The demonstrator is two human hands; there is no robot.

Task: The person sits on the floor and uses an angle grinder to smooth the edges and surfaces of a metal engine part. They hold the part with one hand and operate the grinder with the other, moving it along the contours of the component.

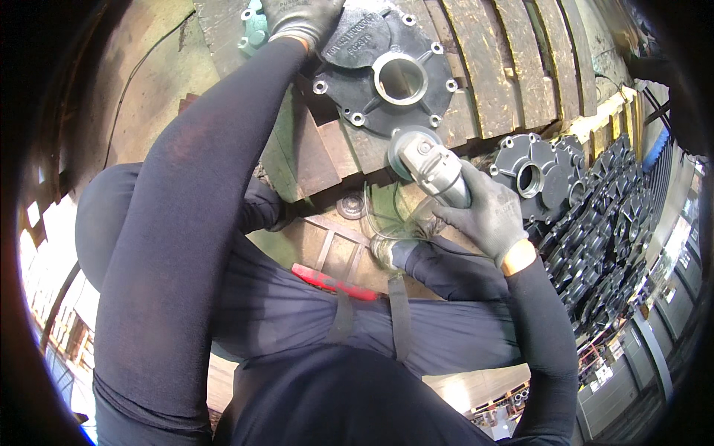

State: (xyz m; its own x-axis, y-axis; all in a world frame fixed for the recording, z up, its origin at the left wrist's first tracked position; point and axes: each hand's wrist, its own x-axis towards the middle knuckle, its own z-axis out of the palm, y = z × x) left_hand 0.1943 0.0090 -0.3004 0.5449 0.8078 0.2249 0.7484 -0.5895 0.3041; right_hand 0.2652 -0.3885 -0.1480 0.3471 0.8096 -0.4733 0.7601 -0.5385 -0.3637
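Note:
A black cast-metal cover [363, 74] lies on a wooden pallet, with a large round hole and several bright machined bolt bosses round its rim. My left hand [303, 21], in a grey glove, is at the cover's upper left edge; its fingers run out of the picture. My gloved right hand [492, 215] is wrapped round the body of an angle grinder [439, 172]. The grinder's disc is at the cover's near edge, just below the hole; whether they touch cannot be made out. Beside my left hand, a teal cast part [256, 31] is partly cut off.
Wooden pallet slats [483, 67] stretch away to the right. Many similar black castings [595, 230] are stacked at the right. Below the pallet edge are a round dark metal piece [351, 206], a metal frame [335, 244] and a red object [335, 282] near my legs.

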